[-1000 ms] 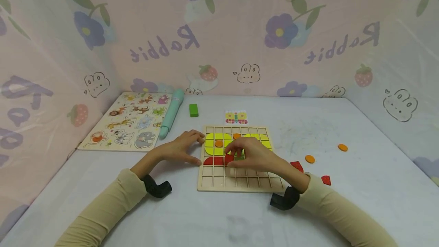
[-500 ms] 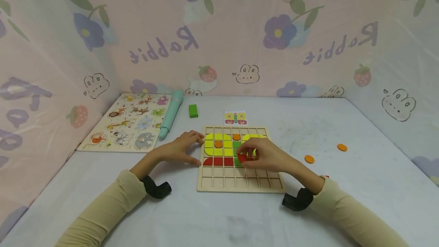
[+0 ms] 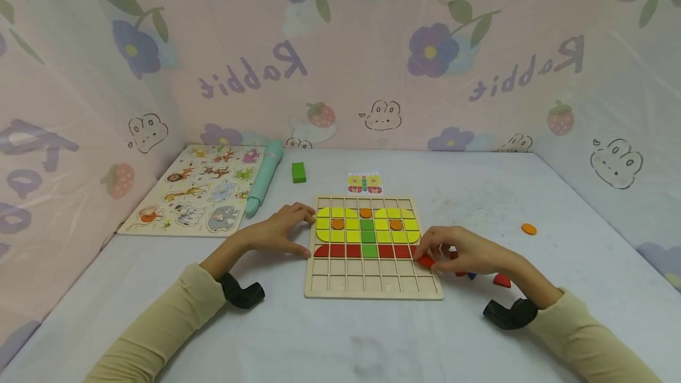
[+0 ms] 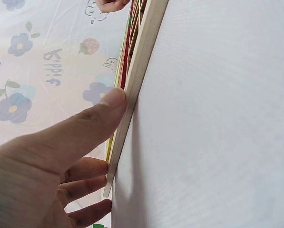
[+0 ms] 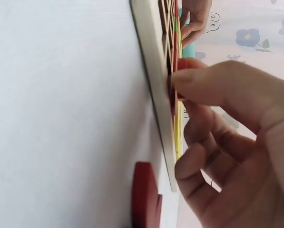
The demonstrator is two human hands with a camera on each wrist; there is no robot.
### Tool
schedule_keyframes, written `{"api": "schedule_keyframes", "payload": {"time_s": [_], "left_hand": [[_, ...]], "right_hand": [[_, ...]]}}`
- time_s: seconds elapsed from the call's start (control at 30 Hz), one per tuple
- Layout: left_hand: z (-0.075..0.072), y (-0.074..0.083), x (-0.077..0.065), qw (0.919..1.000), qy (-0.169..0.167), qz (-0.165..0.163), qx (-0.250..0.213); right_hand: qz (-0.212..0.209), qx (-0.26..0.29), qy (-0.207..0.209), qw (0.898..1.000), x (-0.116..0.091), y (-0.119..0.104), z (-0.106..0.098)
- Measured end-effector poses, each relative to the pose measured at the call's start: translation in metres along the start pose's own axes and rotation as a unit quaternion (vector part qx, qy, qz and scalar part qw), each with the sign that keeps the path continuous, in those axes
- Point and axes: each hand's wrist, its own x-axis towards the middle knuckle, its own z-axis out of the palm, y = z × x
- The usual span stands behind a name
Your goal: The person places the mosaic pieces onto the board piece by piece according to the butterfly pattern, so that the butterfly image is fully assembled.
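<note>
A wooden grid board (image 3: 346,282) lies on the table, bearing two yellow shapes, orange discs (image 3: 366,213), a green column (image 3: 368,238) and a red row (image 3: 346,250). My left hand (image 3: 279,232) rests at its left edge; in the left wrist view the straight thumb (image 4: 108,102) touches the rim. With thumb and fingers, my right hand (image 3: 468,251) pinches a red puzzle piece (image 3: 426,260) at the right end of the red row. In the right wrist view this piece is partly hidden by the fingers. Behind the board lies a small pattern card (image 3: 365,182).
Right of the board lie red pieces (image 3: 502,280), a bit of blue (image 3: 472,275) and an orange disc (image 3: 529,229), some partly hidden by my right hand. An animal puzzle board (image 3: 181,194), a teal stick-shaped object (image 3: 264,179) and a green block (image 3: 299,172) stand at back left.
My right hand has moved rightward across the board, from the left red row to the right end. Red squares now show right of the green column. The left hand stays put.
</note>
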Motion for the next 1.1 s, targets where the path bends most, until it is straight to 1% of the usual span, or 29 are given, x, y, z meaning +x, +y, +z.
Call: {"api": "schedule_keyframes", "payload": {"time_s": [0.17, 0.3, 0.37, 0.53, 0.63, 0.83, 1.0, 1.1], "left_hand": [[0.0007, -0.0009, 0.0, 1.0, 0.001, 0.001, 0.0], [0.0004, -0.0009, 0.0001, 1.0, 0.002, 0.004, 0.001], [0.0004, -0.0012, 0.0005, 1.0, 0.003, 0.006, 0.001], [0.0005, -0.0017, 0.0005, 1.0, 0.003, 0.009, 0.0], [0.0003, -0.0016, 0.0001, 1.0, 0.003, 0.009, 0.001], [0.0007, -0.0013, 0.0002, 1.0, 0.003, 0.006, 0.002], [0.0003, -0.0006, -0.0003, 1.0, 0.002, 0.004, 0.001], [-0.0002, -0.0005, -0.0006, 1.0, 0.002, 0.003, 0.002]], "right_hand": [[-0.015, 0.005, -0.023, 1.0, -0.0002, 0.003, 0.0026], [-0.019, 0.01, -0.017, 1.0, -0.0005, 0.004, 0.0038], [-0.006, 0.007, -0.008, 1.0, -0.001, 0.004, 0.0042], [0.048, -0.013, 0.015, 0.999, -0.0016, 0.0036, 0.0042], [0.06, -0.019, 0.018, 0.998, -0.0016, 0.0033, 0.0036], [0.044, -0.02, 0.017, 0.999, -0.0017, 0.0026, 0.0034], [0.027, -0.026, 0.023, 0.999, -0.0015, 0.0025, 0.0042], [0.024, -0.03, 0.027, 0.999, -0.001, 0.003, 0.0048]]}}
